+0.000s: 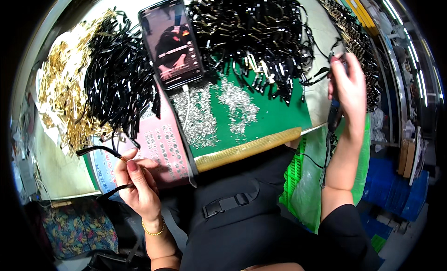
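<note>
Near the table's front left, my left hand (140, 189) is closed, thumb against fingers, on a slim black eyeglass temple (103, 150) with a gold-coloured bit at the fingertips. Another black curved end (114, 192) sticks out below the same fingers. At the right, my right hand (348, 84) is closed round a dark, slim corded tool (333, 113); its exact kind is unclear. Black temple ends (319, 75) lie or hang beside these fingers. A large heap of black temples (251, 33) spreads between the hands, with a second black heap (118, 77) above my left hand.
A lit phone (170, 45) with a white cable leans amid the heaps. Tiny silver parts (198, 115) cover some of the green mat (274, 117), edged by a yellow strip (249, 149). Gold-coloured pieces (67, 84) pile up left. A green bag (309, 178) hangs below right.
</note>
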### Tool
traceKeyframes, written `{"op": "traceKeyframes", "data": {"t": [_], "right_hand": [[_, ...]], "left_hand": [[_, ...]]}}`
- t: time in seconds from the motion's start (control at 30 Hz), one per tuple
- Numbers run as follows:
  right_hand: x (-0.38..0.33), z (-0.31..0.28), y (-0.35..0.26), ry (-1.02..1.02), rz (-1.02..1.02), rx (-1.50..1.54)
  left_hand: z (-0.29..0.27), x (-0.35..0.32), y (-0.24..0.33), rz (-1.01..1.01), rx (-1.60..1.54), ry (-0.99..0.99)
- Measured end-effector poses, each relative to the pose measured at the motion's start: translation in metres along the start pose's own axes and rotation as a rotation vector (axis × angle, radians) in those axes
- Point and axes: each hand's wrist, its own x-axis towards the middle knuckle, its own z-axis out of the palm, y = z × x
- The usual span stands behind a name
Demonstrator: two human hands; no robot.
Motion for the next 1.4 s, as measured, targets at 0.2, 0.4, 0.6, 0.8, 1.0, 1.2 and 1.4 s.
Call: {"op": "traceKeyframes", "data": {"t": [0.2, 0.4, 0.6, 0.8, 1.0, 1.2, 1.4], "right_hand": [[-0.076, 0.110, -0.070, -0.931, 0.044, 0.255], [-0.099, 0.149, -0.057, -1.057, -0.253, -0.084], [-0.092, 0.088, -0.039, -0.729, -0.640, -0.600], [-0.107, 0.079, -0.026, -0.841, -0.649, -0.796], [-0.108, 0.080, -0.022, -0.810, -0.656, -0.771], [-0.108, 0.080, -0.020, -0.803, -0.654, -0.765], [-0.111, 0.085, -0.029, -0.824, -0.647, -0.886]], "left_hand": [[0.003, 0.003, 0.008, 0.318, -0.036, 0.030], [0.021, 0.010, 0.002, 0.161, 0.123, -0.184], [0.026, 0.013, -0.006, 0.181, 0.292, -0.305], [0.037, 0.010, -0.004, 0.120, 0.024, -0.213], [0.018, 0.015, 0.001, 0.063, -0.091, 0.069], [0.017, 0.031, 0.004, -0.013, -0.074, 0.029], [0.030, 0.053, 0.008, -0.155, -0.130, -0.145]]}}
